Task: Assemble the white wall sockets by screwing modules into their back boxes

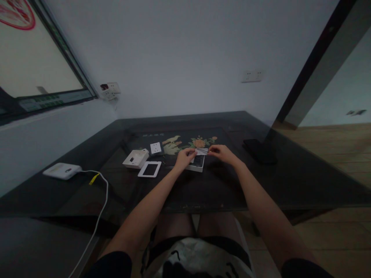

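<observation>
Near the middle of the dark table, my left hand [184, 158] has its fingers closed on the left end of a small white packet [202, 151]. The fingers of my right hand [222, 153] are pinched together at the packet's right end. Thin dark lines show on the packet, too small to make out. Just below it lies a shallow white box [197, 166] with something dark inside, partly covered by my left hand.
Left of my hands are an open white box [136, 158], a white frame [150, 169] and a socket panel [155, 148]. A white device [62, 171] with a cable lies far left. A black object [259, 151] lies right on the table [220, 193].
</observation>
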A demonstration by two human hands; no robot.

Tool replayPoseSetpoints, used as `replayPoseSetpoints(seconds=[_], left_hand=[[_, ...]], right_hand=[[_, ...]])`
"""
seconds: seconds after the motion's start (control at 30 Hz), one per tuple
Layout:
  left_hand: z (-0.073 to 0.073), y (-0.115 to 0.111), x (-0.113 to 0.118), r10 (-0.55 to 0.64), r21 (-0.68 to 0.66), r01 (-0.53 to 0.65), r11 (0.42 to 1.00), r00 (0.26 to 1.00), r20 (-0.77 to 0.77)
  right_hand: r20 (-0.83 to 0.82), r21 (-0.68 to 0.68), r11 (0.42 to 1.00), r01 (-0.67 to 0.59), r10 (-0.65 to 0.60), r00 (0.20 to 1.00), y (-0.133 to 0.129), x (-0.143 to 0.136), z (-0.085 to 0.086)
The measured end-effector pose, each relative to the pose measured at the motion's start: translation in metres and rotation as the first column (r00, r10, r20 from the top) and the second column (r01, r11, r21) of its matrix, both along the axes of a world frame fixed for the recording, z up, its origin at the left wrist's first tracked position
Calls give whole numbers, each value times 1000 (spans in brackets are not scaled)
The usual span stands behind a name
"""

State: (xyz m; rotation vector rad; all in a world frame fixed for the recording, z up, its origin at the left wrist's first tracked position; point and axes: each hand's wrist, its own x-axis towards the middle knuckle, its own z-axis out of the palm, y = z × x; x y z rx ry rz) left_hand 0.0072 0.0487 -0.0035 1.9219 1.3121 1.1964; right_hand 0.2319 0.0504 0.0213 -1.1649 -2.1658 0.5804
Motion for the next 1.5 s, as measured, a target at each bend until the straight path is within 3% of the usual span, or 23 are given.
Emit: replayPoseSetpoints(seconds=[0.17, 0.27, 0.33, 0.47, 0.57, 0.73, 0.83, 0.93, 1.0, 1.1, 1.2, 1.3, 1.37, 1.5], left_hand=[[13, 12, -40, 154, 50, -154, 987, 988, 14], [18, 14, -71, 390, 137, -370, 919, 904, -176], [19, 12, -85, 471, 160, -443, 882, 821, -322], [16, 10, -93, 466, 134, -463, 876, 742, -481], [14, 10, -92, 424, 69, -466, 882, 723, -545], [8, 12, -93, 401, 27, -465, 885, 731, -553], [9, 10, -83, 374, 131, -359, 924, 776, -509], [13, 4, -60, 194, 224, -108, 969, 890, -413], [14, -2, -42, 12, 206, 62, 977, 941, -337], [13, -11, -24, -203, 125, 246, 961, 939, -278], [12, -15, -22, -296, 24, 314, 949, 917, -268], [15, -13, -29, -349, -67, 343, 937, 904, -248], [17, -10, -34, -387, -112, 370, 922, 893, -232], [20, -7, -41, -431, -177, 400, 899, 880, -198]], right_hand=[[-128, 45, 992, 115, -109, 986, 3, 0, 0], [-142, 44, 989, 143, -136, 980, 4, 0, -1], [-136, 41, 988, 146, -139, 981, 4, 0, -1], [-139, -58, 995, 81, -88, 986, 1, 1, 1], [-130, -167, 986, -13, -9, 991, 1, 2, 0], [-128, -258, 965, -43, 9, 992, 2, 3, -2], [-167, -398, 914, -82, 15, 986, -3, 6, 2], [-206, -476, 869, -135, 39, 978, -9, 9, 7], [-250, -429, 895, -120, 10, 968, -10, 10, 9], [-381, -253, 968, -2, -97, 920, -5, 8, 9], [-543, -125, 979, 162, -204, 814, -1, 3, 10], [-627, -140, 953, 267, -294, 722, -1, 1, 13], [-674, -199, 953, 228, -302, 674, -4, 1, 16], [-736, -309, 951, -5, -236, 634, -10, 1, 20]])
